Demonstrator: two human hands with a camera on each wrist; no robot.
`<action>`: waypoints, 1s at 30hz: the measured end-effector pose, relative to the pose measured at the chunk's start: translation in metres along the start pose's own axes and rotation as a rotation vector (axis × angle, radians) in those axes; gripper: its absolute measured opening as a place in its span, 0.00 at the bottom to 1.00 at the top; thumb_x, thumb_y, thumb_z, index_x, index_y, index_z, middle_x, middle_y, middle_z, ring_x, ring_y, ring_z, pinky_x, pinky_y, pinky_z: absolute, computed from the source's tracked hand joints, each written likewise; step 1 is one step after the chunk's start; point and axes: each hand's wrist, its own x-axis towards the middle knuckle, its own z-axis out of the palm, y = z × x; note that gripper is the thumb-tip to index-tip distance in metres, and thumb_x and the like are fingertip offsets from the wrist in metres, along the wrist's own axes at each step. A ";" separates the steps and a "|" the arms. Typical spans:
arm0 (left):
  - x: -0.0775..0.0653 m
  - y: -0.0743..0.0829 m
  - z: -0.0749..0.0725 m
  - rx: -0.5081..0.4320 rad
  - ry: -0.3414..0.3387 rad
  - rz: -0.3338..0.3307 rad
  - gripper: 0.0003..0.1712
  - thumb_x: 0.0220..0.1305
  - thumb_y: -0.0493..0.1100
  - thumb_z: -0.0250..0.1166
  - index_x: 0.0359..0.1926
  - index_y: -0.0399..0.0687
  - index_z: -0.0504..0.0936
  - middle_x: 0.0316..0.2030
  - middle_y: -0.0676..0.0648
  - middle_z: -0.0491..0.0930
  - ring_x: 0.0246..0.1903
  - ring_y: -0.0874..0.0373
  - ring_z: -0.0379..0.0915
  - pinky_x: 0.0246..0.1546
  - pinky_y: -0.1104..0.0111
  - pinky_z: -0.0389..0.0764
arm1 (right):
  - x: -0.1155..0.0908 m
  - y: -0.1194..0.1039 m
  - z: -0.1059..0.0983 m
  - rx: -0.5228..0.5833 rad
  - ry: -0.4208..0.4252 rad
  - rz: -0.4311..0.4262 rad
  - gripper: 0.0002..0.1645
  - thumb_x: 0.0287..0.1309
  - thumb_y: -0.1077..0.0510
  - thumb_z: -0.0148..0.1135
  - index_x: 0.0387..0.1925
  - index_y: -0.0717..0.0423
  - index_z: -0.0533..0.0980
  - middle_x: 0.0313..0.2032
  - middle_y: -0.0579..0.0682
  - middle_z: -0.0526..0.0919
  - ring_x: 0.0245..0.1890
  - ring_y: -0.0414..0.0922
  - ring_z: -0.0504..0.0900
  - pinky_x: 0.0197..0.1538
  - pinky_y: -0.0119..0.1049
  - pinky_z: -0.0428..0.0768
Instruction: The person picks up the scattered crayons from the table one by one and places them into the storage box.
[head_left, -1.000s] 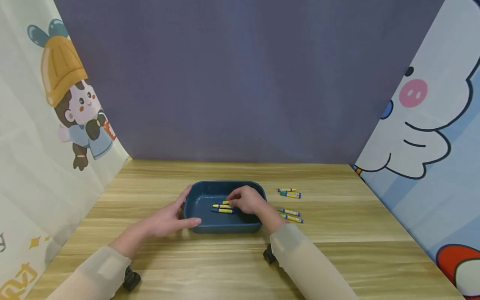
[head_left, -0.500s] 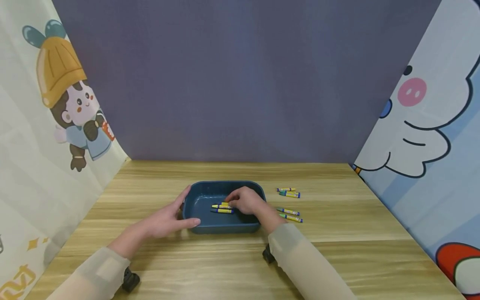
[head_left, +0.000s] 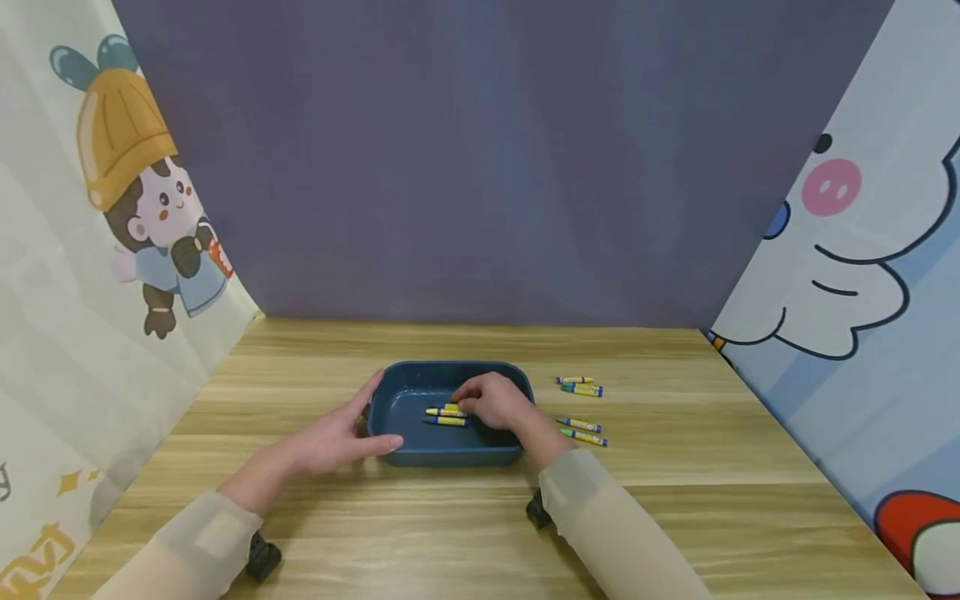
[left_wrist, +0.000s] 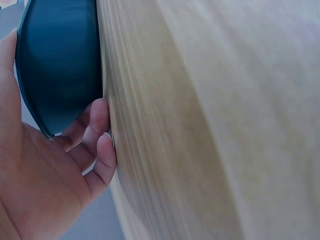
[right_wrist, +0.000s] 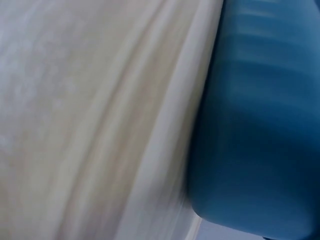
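Note:
A dark blue rectangular tray [head_left: 459,457] sits on the wooden table. My left hand [head_left: 337,437] holds its left end, thumb over the near rim and fingers around the outside; the left wrist view shows the bent fingers [left_wrist: 99,117] against the tray wall [left_wrist: 62,65]. Over the tray's inside, my right hand [head_left: 497,400] pinches a crayon [head_left: 452,407], mostly hidden by the fingertips. Right beside it lie a yellow crayon [head_left: 441,412] and a dark-tipped crayon [head_left: 447,422], roughly parallel. Only the tray's outer wall [right_wrist: 250,150] and the tabletop appear in the right wrist view, not the hand.
Right of the tray, several crayons lie on the table: an upper group including a teal-tipped crayon [head_left: 582,390], and a lower pair with a green-tipped crayon [head_left: 584,437]. A grey-purple panel [head_left: 480,167] rises behind the table, with cartoon-printed cloths at both sides.
The crayon under my right fingertips has settled slightly lower, closer to the two beside it. My left hand and the tray stay in place.

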 end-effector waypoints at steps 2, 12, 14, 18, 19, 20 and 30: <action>0.000 0.001 -0.001 0.009 0.002 0.002 0.70 0.70 0.68 0.73 0.90 0.67 0.29 0.81 0.26 0.63 0.71 0.39 0.75 0.69 0.44 0.76 | -0.001 0.000 -0.001 0.007 0.002 -0.001 0.13 0.79 0.56 0.65 0.56 0.47 0.90 0.54 0.49 0.92 0.56 0.50 0.88 0.62 0.51 0.84; -0.001 0.004 -0.001 0.000 -0.012 -0.001 0.70 0.71 0.68 0.73 0.90 0.65 0.29 0.80 0.26 0.65 0.70 0.39 0.76 0.68 0.44 0.76 | -0.002 0.000 -0.002 0.060 0.017 -0.009 0.14 0.81 0.54 0.64 0.58 0.46 0.89 0.54 0.49 0.91 0.52 0.48 0.88 0.59 0.50 0.84; -0.001 0.004 -0.001 0.007 -0.010 -0.009 0.70 0.70 0.68 0.73 0.90 0.67 0.30 0.81 0.26 0.63 0.71 0.39 0.75 0.69 0.43 0.75 | -0.003 -0.001 -0.003 0.084 0.028 -0.028 0.14 0.81 0.54 0.63 0.60 0.46 0.88 0.56 0.49 0.90 0.53 0.47 0.88 0.59 0.50 0.85; 0.000 0.004 -0.002 0.017 -0.010 -0.004 0.70 0.71 0.68 0.72 0.90 0.66 0.30 0.81 0.26 0.62 0.71 0.39 0.75 0.69 0.42 0.75 | -0.008 -0.005 -0.009 0.178 0.057 -0.049 0.16 0.82 0.53 0.62 0.63 0.49 0.86 0.58 0.49 0.89 0.54 0.47 0.86 0.59 0.49 0.85; 0.000 0.004 -0.002 0.017 -0.010 0.001 0.70 0.71 0.68 0.73 0.91 0.66 0.30 0.81 0.26 0.63 0.70 0.39 0.76 0.69 0.42 0.75 | -0.010 -0.008 -0.012 0.200 0.067 -0.054 0.17 0.82 0.53 0.62 0.64 0.50 0.86 0.58 0.49 0.89 0.54 0.47 0.86 0.58 0.49 0.85; 0.000 0.004 -0.002 0.019 -0.008 0.003 0.70 0.71 0.68 0.73 0.91 0.65 0.30 0.80 0.27 0.64 0.70 0.39 0.76 0.69 0.42 0.75 | -0.011 -0.010 -0.014 0.225 0.075 -0.057 0.17 0.82 0.53 0.62 0.64 0.50 0.85 0.57 0.49 0.88 0.53 0.46 0.85 0.57 0.48 0.84; -0.001 0.004 -0.002 -0.008 -0.006 0.029 0.69 0.72 0.65 0.73 0.91 0.61 0.31 0.77 0.29 0.70 0.67 0.42 0.79 0.68 0.46 0.76 | -0.032 -0.031 -0.047 0.368 0.087 -0.129 0.18 0.80 0.51 0.65 0.63 0.51 0.86 0.54 0.50 0.88 0.48 0.46 0.84 0.52 0.43 0.84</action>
